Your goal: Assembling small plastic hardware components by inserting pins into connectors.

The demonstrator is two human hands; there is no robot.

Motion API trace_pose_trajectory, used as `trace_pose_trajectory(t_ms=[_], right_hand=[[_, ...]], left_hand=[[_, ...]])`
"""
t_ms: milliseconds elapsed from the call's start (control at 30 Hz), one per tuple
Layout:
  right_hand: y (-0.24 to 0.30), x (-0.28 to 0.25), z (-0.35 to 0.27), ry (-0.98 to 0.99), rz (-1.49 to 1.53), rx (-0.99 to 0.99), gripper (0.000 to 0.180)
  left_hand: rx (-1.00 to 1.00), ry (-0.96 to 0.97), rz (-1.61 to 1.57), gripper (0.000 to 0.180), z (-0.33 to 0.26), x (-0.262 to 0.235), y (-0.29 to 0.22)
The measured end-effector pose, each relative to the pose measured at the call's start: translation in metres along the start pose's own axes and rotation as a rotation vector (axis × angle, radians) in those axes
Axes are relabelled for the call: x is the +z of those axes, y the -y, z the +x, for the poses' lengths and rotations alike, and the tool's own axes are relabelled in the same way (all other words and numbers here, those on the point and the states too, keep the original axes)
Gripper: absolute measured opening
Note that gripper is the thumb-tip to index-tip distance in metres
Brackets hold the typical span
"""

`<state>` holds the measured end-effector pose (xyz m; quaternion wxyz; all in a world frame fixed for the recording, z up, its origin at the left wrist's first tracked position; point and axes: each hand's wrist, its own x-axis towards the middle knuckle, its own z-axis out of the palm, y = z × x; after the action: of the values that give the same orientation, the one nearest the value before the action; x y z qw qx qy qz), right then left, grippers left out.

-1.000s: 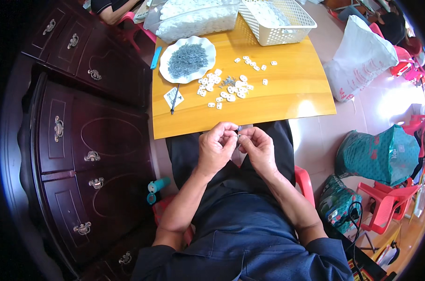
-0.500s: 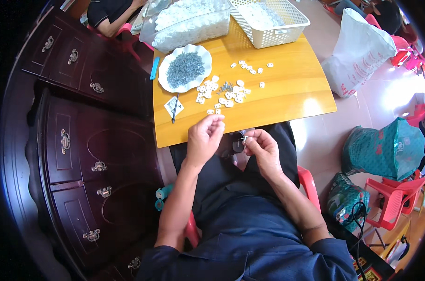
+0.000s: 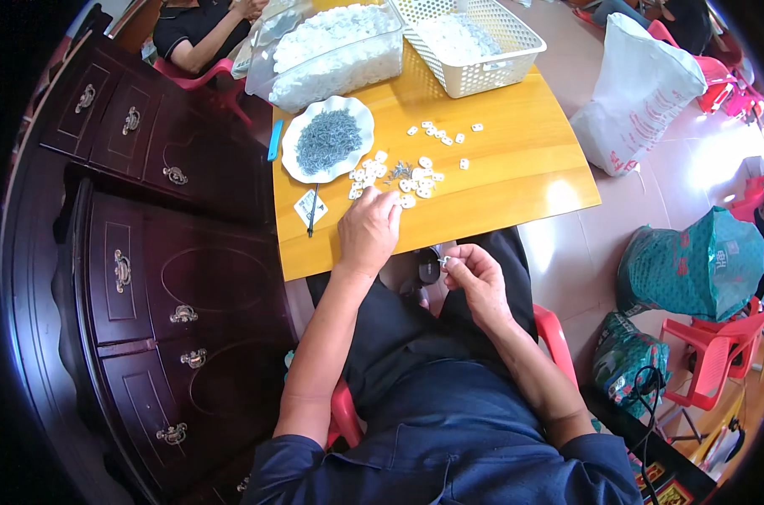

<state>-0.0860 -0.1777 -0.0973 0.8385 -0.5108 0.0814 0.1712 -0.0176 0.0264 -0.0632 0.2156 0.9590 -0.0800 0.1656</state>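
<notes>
Stretching out ahead of the person, the yellow table (image 3: 517, 172) carries a white scalloped plate (image 3: 364, 126). Well to the plate's right, on the floor, stand a white sack (image 3: 639, 97) and, closer to the person, a teal bag (image 3: 693, 265); what these two hold does not show. Just beyond the plate sits a clear bin (image 3: 365, 67), heaped with white parts (image 3: 336, 38). Beyond the plate and to its right is a perforated cream basket (image 3: 500, 74) with a lower load of pale parts (image 3: 458, 38). The plate itself holds a loose mound of thin gray pins (image 3: 327, 140).

Nearer than the plate, the left hand (image 3: 369, 227) reaches to the close side of some white tabs (image 3: 424, 184); its fingertips are hidden, so I cannot tell whether they have met on one. Farther right of the plate, off the table's near edge, the right hand (image 3: 480, 282) pinches a small white piece (image 3: 446, 261) between thumb and fingertips, perhaps with some metal in it.

Tabs and pinched piece look like hard plastic: very light, stiff, smooth, hardly fragile, best taken by their narrow edges. Smallest, the pins should be stiff and slick, easiest lifted singly by the shank.
</notes>
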Motion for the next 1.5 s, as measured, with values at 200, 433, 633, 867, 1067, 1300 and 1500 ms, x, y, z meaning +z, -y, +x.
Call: trace_pose_trajectory(t_ms=[200,433,633,867,1067,1300,1500], right_hand=[[0.004,0.007,0.001,0.02,-0.029,0.005,0.009],[0.009,0.011,0.0,0.032,-0.013,-0.007,0.011],[0.018,0.023,-0.003,0.05,-0.019,-0.008,0.012],[0.017,0.022,-0.006,0.059,-0.019,-0.035,0.011],[0.017,0.023,-0.007,0.064,-0.033,-0.031,0.011],[0.015,0.021,-0.007,0.065,-0.035,-0.029,0.011],[0.014,0.019,-0.008,0.055,-0.014,-0.022,0.01]], left_hand=[[0.069,-0.127,-0.049,0.007,0.006,0.0,0.007],[-0.42,0.035,-1.026,0.016,-0.009,-0.025,-0.007],[-0.455,0.17,-1.198,0.02,-0.045,-0.032,-0.02],[-0.388,0.185,-1.215,0.022,-0.064,-0.029,-0.023],[-0.275,0.196,-1.041,0.023,-0.066,-0.031,-0.024],[-0.368,0.204,-1.21,0.013,-0.075,-0.027,-0.022],[-0.322,0.134,-1.188,0.015,-0.077,-0.02,-0.021]])
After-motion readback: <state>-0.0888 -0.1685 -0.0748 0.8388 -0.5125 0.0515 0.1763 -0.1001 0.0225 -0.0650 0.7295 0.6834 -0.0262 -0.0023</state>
